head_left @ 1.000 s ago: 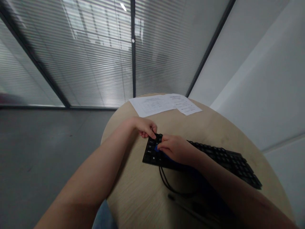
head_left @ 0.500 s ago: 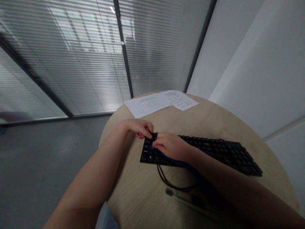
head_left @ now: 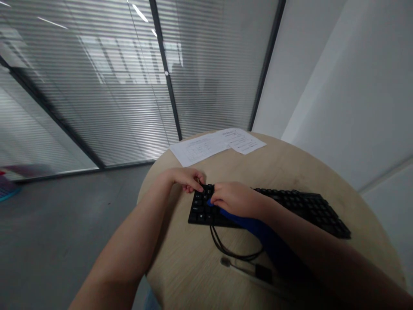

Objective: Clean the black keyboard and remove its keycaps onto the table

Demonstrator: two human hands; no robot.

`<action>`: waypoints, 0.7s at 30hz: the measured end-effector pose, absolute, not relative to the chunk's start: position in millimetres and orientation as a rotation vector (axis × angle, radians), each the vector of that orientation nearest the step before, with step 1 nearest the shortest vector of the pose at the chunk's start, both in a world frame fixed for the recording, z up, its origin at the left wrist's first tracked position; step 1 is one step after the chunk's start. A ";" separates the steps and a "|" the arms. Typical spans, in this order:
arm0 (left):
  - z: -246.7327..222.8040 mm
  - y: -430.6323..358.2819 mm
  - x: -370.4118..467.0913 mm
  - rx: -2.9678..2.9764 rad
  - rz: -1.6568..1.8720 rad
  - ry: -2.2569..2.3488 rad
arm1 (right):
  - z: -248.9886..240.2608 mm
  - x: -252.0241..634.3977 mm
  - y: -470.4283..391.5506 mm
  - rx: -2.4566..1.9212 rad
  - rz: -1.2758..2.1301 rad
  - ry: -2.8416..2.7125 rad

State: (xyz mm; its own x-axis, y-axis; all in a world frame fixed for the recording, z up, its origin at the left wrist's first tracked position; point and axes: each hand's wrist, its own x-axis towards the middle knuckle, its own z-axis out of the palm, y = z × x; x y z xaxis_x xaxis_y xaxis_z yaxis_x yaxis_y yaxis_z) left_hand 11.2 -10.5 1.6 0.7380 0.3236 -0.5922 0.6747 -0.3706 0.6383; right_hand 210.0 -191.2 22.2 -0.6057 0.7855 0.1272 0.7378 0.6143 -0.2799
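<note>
A black keyboard (head_left: 300, 204) lies across the round table, its left end under both my hands. At its far left corner, my left hand (head_left: 189, 178) grips the edge, thumb on top and fingers curled. My right hand (head_left: 237, 199) is closed on a blue cloth (head_left: 254, 226) and presses it onto the keys at the left end. Part of the cloth hangs toward me beneath my right forearm. The forearm hides the middle of the keyboard's near edge.
Printed papers (head_left: 200, 148) lie at the far side of the wooden table (head_left: 180, 267). Nearer me are a looped black cable (head_left: 221, 245) and a thin brush (head_left: 226, 261), with a small dark block (head_left: 263, 273) beside it. Glass with blinds (head_left: 129, 107) stands behind.
My right hand has shifted slightly on the keys with the cloth, and more of the cloth shows below it. My left hand stays at the corner. The view has tilted up a little.
</note>
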 end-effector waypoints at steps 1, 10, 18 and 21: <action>1.1 -10.2 10.9 1.976 -0.456 0.762 | 18.1 209.0 -191.1 -1.239 0.292 -2.618; 3.0 -12.2 11.1 1.967 -0.464 0.760 | 14.0 205.4 -191.3 -1.278 0.312 -2.616; 3.2 -12.4 11.7 1.969 -0.453 0.771 | 8.6 202.6 -191.6 -1.282 0.222 -2.604; 1.9 -10.8 11.0 1.977 -0.456 0.741 | 9.9 204.0 -190.8 -1.264 0.273 -2.614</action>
State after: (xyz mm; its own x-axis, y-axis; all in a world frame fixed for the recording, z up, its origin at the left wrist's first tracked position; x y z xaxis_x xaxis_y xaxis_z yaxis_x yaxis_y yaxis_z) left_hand 11.0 -10.8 1.9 0.7474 0.3133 -0.5859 0.6642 -0.3729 0.6480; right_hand 204.0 -190.8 9.9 -0.6039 0.7879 0.1202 0.7462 0.6119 -0.2623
